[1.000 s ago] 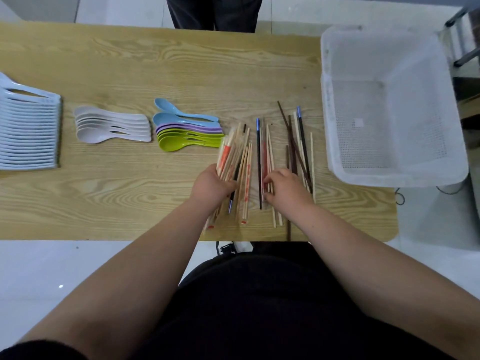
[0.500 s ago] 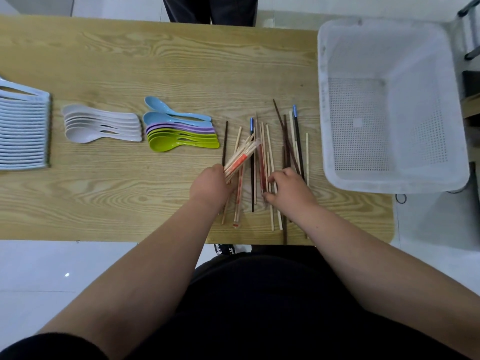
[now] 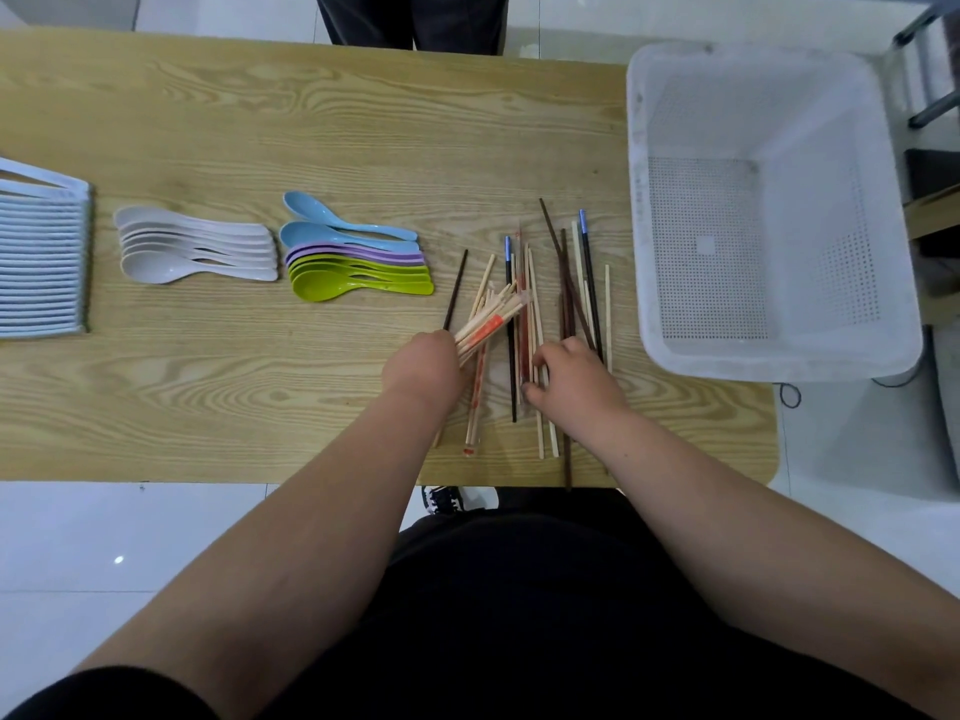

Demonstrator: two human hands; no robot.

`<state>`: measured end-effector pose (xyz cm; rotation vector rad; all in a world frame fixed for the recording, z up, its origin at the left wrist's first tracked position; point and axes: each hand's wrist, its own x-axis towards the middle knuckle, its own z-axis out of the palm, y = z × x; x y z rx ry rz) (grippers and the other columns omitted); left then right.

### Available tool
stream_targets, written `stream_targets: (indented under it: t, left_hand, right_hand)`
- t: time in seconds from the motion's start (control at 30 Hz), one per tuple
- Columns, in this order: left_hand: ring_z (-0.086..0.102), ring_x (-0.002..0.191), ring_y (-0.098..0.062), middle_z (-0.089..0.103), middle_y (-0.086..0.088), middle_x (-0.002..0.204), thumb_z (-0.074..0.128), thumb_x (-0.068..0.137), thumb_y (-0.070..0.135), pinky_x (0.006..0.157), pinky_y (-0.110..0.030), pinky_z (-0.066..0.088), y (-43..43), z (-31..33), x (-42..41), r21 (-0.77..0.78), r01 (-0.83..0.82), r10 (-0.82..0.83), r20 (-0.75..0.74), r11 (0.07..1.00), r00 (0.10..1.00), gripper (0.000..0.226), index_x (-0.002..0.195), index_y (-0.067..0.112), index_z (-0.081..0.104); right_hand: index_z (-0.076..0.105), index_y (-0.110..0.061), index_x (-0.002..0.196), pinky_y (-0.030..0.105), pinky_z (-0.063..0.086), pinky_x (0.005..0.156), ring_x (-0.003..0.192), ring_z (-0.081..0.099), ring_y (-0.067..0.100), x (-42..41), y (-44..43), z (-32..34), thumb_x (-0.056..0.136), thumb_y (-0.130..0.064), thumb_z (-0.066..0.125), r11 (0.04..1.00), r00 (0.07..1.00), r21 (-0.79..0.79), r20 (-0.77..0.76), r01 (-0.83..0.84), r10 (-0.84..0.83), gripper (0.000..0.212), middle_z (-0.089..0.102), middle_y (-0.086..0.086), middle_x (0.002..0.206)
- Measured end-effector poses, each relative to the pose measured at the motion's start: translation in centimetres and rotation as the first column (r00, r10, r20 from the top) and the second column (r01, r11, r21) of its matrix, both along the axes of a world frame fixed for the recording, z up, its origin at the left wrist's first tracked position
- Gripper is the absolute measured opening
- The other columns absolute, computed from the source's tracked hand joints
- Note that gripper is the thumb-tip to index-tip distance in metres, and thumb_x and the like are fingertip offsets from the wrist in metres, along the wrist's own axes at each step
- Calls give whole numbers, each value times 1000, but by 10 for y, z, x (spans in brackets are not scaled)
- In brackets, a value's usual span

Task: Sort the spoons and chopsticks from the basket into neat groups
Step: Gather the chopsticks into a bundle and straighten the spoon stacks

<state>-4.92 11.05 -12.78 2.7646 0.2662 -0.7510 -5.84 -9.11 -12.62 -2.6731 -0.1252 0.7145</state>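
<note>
Left hand (image 3: 423, 363) gripping wrapped chopsticks (image 3: 488, 324), bundle now swung rightward, right hand (image 3: 576, 379) still pinching loose chopsticks (image 3: 525, 330).

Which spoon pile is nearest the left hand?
The coloured pile, blue, purple and green. The white pile lies beyond it, farther from the left hand.

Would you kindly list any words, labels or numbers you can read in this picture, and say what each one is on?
No text is legible.
Red print on the sleeved chopsticks gripped by the left hand: too blurred to read.
On the basket floor, a pale square patch: nothing readable.
</note>
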Motion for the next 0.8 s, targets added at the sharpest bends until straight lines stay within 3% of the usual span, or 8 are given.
stream_targets:
  t: [0.3, 0.43, 0.57, 0.63, 0.7, 0.73, 0.8]
  left_hand:
    - [52, 73, -24, 44, 3, 72, 66, 87, 29, 62, -34, 42, -2, 3, 2, 35, 63, -62, -31, 997, 998, 20, 105, 19, 65]
    - [51, 68, -22, 45, 4, 69, 66, 86, 27, 59, -32, 41, -1, 3, 2, 14, 34, -33, -38, 999, 999, 13, 97, 21, 64]
    - [55, 72, -25, 50, 2, 70, 71, 80, 42, 62, -32, 43, 9, 6, 4, -123, -83, 78, -49, 989, 996, 28, 87, 19, 56]
    - [57, 74, -26, 55, 0, 72, 72, 77, 44, 63, -31, 43, 23, 9, 3, -204, -180, 173, -53, 962, 984, 34, 88, 15, 59]
    - [63, 74, -25, 64, -2, 75, 72, 71, 41, 62, -30, 46, 39, 13, -3, -318, -321, 314, -76, 892, 946, 33, 89, 15, 63]
    - [68, 72, -24, 69, -3, 75, 72, 68, 37, 62, -31, 51, 45, 15, -6, -424, -423, 417, -111, 801, 902, 30, 88, 16, 65]
    - [73, 69, -26, 72, -9, 76, 74, 67, 21, 65, -38, 61, 53, 16, -15, -636, -586, 593, -240, 502, 769, 23, 87, 14, 66]
  right_hand:
    - [56, -22, 124, 37, 50, 91, 117, 51, 20, -4, 2, 3, 90, -43, 65, 999, 1000, -36, -8, 14, -14, 40, 48, 1, 126]
    - [56, -22, 125, 37, 49, 94, 118, 51, 21, -4, 4, 5, 91, -42, 65, 999, 1000, -32, -20, 17, -17, 41, 47, 1, 126]
    - [57, -20, 125, 36, 48, 95, 117, 51, 22, -7, 5, 10, 91, -39, 64, 999, 1000, -33, -14, 13, -13, 39, 47, 3, 126]
    - [59, -19, 120, 35, 50, 86, 107, 55, 22, -8, 10, 15, 93, -37, 60, 1000, 997, -3, 76, -2, 2, 32, 50, 3, 119]
    - [59, -18, 115, 36, 51, 74, 97, 58, 23, -9, 24, 22, 96, -37, 55, 998, 986, -1, 153, -68, 67, 27, 55, 3, 112]
    - [57, -18, 116, 36, 50, 69, 94, 59, 24, -8, 34, 24, 96, -39, 53, 994, 980, -15, 164, -109, 110, 29, 58, 4, 109]
    - [54, -17, 118, 35, 47, 61, 89, 62, 27, -5, 57, 25, 97, -44, 51, 984, 975, -58, 135, -168, 174, 34, 62, 5, 105]
